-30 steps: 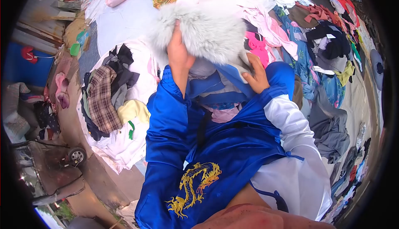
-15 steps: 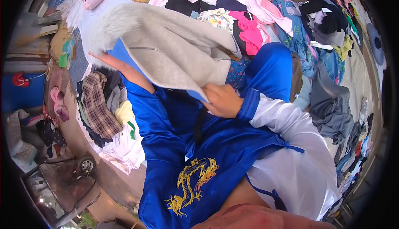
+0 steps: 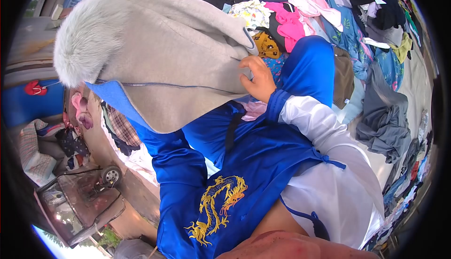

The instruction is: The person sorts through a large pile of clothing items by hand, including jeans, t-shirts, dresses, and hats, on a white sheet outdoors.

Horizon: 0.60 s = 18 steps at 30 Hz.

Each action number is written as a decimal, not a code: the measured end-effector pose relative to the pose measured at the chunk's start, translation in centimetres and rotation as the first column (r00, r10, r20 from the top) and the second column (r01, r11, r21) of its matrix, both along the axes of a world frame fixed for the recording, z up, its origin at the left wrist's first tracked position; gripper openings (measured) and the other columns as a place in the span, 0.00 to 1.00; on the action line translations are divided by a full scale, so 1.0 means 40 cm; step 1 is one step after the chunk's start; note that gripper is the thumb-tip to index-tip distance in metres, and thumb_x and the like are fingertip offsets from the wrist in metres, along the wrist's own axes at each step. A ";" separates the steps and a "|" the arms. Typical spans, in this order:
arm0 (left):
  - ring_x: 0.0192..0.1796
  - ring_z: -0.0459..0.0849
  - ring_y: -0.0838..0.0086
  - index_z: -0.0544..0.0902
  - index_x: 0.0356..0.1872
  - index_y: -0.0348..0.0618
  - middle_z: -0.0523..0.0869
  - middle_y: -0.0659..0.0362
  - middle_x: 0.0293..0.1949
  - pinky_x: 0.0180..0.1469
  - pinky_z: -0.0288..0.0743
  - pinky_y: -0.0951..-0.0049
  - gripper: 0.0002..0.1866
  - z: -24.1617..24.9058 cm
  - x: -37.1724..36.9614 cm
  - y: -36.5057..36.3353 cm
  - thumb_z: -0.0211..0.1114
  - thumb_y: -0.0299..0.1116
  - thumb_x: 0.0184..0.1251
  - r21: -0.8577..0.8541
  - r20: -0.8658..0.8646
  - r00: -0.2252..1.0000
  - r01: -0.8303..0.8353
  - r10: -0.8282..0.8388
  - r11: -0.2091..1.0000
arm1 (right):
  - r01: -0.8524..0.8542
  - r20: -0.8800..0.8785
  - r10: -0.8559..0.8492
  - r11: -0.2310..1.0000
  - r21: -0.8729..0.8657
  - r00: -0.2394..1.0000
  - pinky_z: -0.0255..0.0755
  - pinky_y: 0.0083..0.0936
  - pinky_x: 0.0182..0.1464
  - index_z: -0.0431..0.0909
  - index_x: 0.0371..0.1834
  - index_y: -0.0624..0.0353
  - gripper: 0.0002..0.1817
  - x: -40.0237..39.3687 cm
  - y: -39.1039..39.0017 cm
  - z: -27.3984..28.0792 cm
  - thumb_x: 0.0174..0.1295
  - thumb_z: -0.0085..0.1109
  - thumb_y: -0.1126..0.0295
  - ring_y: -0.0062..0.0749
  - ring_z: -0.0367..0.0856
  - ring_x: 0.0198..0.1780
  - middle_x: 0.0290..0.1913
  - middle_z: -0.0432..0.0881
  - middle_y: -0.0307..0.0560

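Observation:
A light grey jacket [image 3: 183, 47] with a pale fur collar [image 3: 87, 38] is spread above my lap, held up off the cloths. Its dark zip [image 3: 155, 85] runs along the front edge, and a blue lining [image 3: 115, 98] shows below the collar. My left hand is hidden beneath the jacket; only the blue sleeve [image 3: 174, 153] of that arm shows. At the jacket's right side, my right hand [image 3: 259, 77] lies against the grey cloth, thumb and forefinger apart and bent. No fold shows pinched between them.
Clothes lie all around: a pink garment [image 3: 289, 26], a dark grey garment [image 3: 383, 118], a plaid shirt [image 3: 123, 125], and a mustard patterned cloth [image 3: 267, 45] near my raised knee [image 3: 310, 66]. A wheeled cart [image 3: 84, 198] stands at lower left.
The jacket has spread wider and swung toward the left and nearer the camera, its zip now facing up. My right hand has let go of the hem corner and moved up. My left hand has become covered.

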<state>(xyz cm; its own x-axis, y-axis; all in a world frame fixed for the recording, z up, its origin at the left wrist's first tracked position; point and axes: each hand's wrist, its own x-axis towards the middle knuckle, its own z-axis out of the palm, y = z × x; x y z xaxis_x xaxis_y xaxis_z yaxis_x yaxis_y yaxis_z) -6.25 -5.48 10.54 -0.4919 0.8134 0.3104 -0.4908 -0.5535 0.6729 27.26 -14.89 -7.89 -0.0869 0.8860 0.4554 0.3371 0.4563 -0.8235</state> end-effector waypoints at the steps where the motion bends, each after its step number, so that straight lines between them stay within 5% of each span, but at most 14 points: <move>1: 0.71 0.71 0.58 0.67 0.74 0.42 0.73 0.52 0.70 0.74 0.63 0.54 0.42 0.008 -0.001 -0.004 0.49 0.67 0.74 0.000 -0.001 1.000 -0.003 0.003 1.000 | -0.006 0.041 0.006 1.000 -0.010 0.999 0.75 0.39 0.55 0.77 0.49 0.61 0.17 0.011 0.006 -0.008 0.55 0.65 0.75 0.53 0.80 0.52 0.50 0.80 0.54; 5: 0.70 0.72 0.59 0.68 0.73 0.42 0.74 0.52 0.69 0.73 0.64 0.56 0.41 0.048 -0.016 -0.026 0.51 0.67 0.74 -0.022 -0.033 0.999 -0.018 0.017 1.000 | 0.018 -0.005 -0.018 0.998 -0.065 1.000 0.76 0.37 0.53 0.75 0.57 0.62 0.25 0.001 0.000 -0.007 0.53 0.67 0.73 0.48 0.81 0.51 0.52 0.80 0.53; 11: 0.69 0.74 0.61 0.69 0.72 0.41 0.76 0.52 0.67 0.72 0.65 0.59 0.41 0.145 0.029 -0.068 0.53 0.67 0.73 -0.001 -0.086 0.995 0.054 -0.054 0.999 | -0.386 -0.175 0.344 0.852 -0.354 0.922 0.78 0.32 0.44 0.74 0.61 0.64 0.30 0.020 0.016 0.042 0.54 0.71 0.68 0.39 0.84 0.37 0.53 0.79 0.53; 12: 0.69 0.74 0.61 0.69 0.72 0.41 0.77 0.52 0.67 0.72 0.66 0.59 0.41 0.166 0.053 -0.076 0.54 0.67 0.73 0.010 -0.096 0.992 0.086 -0.085 0.996 | -0.483 -0.150 0.460 0.813 -0.325 0.875 0.77 0.30 0.41 0.78 0.56 0.64 0.27 0.010 0.028 0.000 0.54 0.73 0.65 0.34 0.84 0.33 0.46 0.82 0.53; 13: 0.69 0.74 0.62 0.69 0.72 0.41 0.77 0.52 0.67 0.72 0.66 0.60 0.41 0.196 0.066 -0.081 0.54 0.67 0.73 0.024 -0.107 0.987 0.120 -0.117 0.992 | -0.645 -0.175 0.622 0.719 -0.259 0.763 0.76 0.29 0.33 0.81 0.49 0.66 0.23 -0.001 0.042 -0.033 0.56 0.74 0.62 0.30 0.84 0.29 0.35 0.83 0.49; 14: 0.68 0.74 0.62 0.69 0.72 0.41 0.77 0.52 0.66 0.72 0.66 0.60 0.41 0.227 0.102 -0.093 0.55 0.67 0.73 0.046 -0.120 0.979 0.171 -0.164 0.984 | -0.689 -0.338 0.668 0.367 -0.625 0.663 0.75 0.25 0.28 0.83 0.45 0.66 0.21 0.017 0.032 0.041 0.57 0.74 0.60 0.27 0.83 0.25 0.29 0.84 0.45; 17: 0.68 0.75 0.63 0.70 0.71 0.41 0.78 0.52 0.66 0.71 0.67 0.61 0.41 0.306 0.286 -0.137 0.56 0.66 0.72 0.107 -0.182 0.920 0.368 -0.346 0.924 | -0.722 -0.385 0.773 0.134 -0.678 0.504 0.76 0.22 0.27 0.86 0.44 0.62 0.22 0.004 -0.002 -0.015 0.52 0.78 0.58 0.26 0.86 0.27 0.27 0.87 0.45; 18: 0.68 0.76 0.63 0.70 0.71 0.40 0.78 0.52 0.65 0.71 0.67 0.62 0.41 0.327 0.357 -0.147 0.56 0.66 0.72 0.124 -0.211 0.890 0.435 -0.405 0.892 | -0.740 -0.297 0.820 0.210 -0.639 0.490 0.77 0.24 0.28 0.87 0.42 0.60 0.20 -0.007 -0.012 -0.097 0.50 0.78 0.59 0.26 0.85 0.25 0.26 0.87 0.42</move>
<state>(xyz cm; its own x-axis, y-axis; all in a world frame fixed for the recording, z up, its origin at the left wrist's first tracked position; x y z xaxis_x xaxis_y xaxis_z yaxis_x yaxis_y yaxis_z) 8.03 -11.34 23.62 -0.0406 0.8617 0.5059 -0.5846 -0.4310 0.6873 26.97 -15.35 -11.78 -0.9082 0.3576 -0.2176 0.2078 -0.0663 -0.9759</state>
